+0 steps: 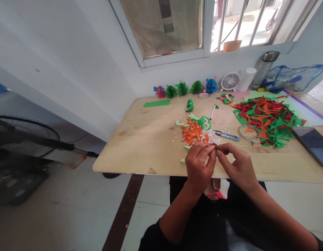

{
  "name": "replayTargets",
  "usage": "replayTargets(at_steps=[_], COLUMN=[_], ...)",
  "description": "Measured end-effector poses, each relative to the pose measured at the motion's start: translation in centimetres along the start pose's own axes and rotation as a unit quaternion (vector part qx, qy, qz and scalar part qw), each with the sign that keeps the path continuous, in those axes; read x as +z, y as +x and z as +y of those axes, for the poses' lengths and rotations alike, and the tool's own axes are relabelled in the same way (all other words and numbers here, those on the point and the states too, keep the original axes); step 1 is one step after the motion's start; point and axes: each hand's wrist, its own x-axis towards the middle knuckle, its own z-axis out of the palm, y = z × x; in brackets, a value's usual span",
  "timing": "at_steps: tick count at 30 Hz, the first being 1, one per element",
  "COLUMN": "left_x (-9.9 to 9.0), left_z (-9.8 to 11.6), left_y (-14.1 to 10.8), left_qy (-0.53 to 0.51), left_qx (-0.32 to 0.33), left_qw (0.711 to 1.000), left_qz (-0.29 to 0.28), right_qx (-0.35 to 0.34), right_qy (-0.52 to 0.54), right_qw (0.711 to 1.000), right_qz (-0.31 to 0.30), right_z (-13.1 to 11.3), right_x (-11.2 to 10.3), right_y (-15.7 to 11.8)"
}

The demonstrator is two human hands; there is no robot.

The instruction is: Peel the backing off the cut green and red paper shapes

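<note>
Close to the table's front edge, my left hand (200,162) pinches a small red and green paper piece (215,145). From the other side, my right hand (236,164) grips its green end between thumb and forefinger. The fingers hide most of the piece. Just beyond the left hand lie orange paper cut-outs (190,134) with white spots, beside green curved cut-outs (205,122). Tiny white scraps (216,137) are scattered there. Blue-handled thread snips (228,135) rest beyond the right hand, next to a roll of tape (248,132).
A heap of red, orange and green paper scraps (271,118) covers the table's right side, near a phone (311,143). Folded paper ornaments (182,89), a small fan (230,82) and a bottle (264,69) line the wall. A white pen (213,112) and green strip (156,103) lie farther back.
</note>
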Motion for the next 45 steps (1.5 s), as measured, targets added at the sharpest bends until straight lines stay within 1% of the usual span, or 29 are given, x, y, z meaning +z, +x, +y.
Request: replayTargets(at_steps=[2,5,8,14,17,22,29,33,35,36,38,41,43,45], left_x=[0.1,0.1,0.2,0.5,0.5,0.6,0.8,0.7,0.6,0.6,0.5,0.4,0.3,0.2], left_z=[-0.2,-0.5,-0.8,-1.0,-1.1,-1.3,-1.5,-1.5,-1.3,-1.1,-0.9,-0.6,-0.6,-0.6], left_y=[-0.2,-0.3,-0.4,-0.3,-0.3,-0.3,-0.3,-0.1,0.1,0.2,0.5,0.9,1.0,1.1], left_qy=[0.007,0.017,0.029,0.042,0.046,0.059,0.092,0.096,0.073,0.048,-0.02,-0.111,-0.141,-0.153], left_qx=[0.005,0.012,0.023,0.031,0.035,0.061,0.098,0.102,0.077,0.052,-0.016,-0.11,-0.143,-0.158], left_qw=[1.0,1.0,0.999,0.999,0.998,0.996,0.991,0.99,0.993,0.996,0.998,0.986,0.978,0.974], left_qz=[-0.012,-0.018,-0.011,0.0,0.008,0.009,0.018,0.028,0.042,0.051,0.062,0.053,0.047,0.047], right_qx=[-0.017,-0.028,-0.035,-0.05,-0.048,-0.034,-0.037,-0.048,-0.052,-0.052,-0.049,-0.041,-0.038,-0.039], right_qy=[-0.025,-0.033,-0.044,-0.098,-0.102,-0.076,-0.118,-0.129,-0.121,-0.114,-0.096,-0.074,-0.066,-0.065], right_qw=[0.999,0.999,0.998,0.993,0.992,0.996,0.991,0.988,0.988,0.988,0.989,0.991,0.992,0.992], right_qz=[0.012,0.013,0.019,0.048,0.054,0.028,0.049,0.07,0.086,0.091,0.097,0.099,0.099,0.097], right_z=[0.1,0.1,0.1,0.0,-0.2,-0.6,-0.6,-0.8,-0.9,-0.9,-1.0,-1.0,-0.9,-0.8], right_x=[0.3,0.4,0.5,1.0,1.0,0.8,1.1,1.4,1.5,1.5,1.5,1.5,1.4,1.4], right_y=[0.1,0.2,0.2,0.3,0.5,0.6,0.7,0.9,1.0,1.1,1.1,1.1,1.0,1.0])
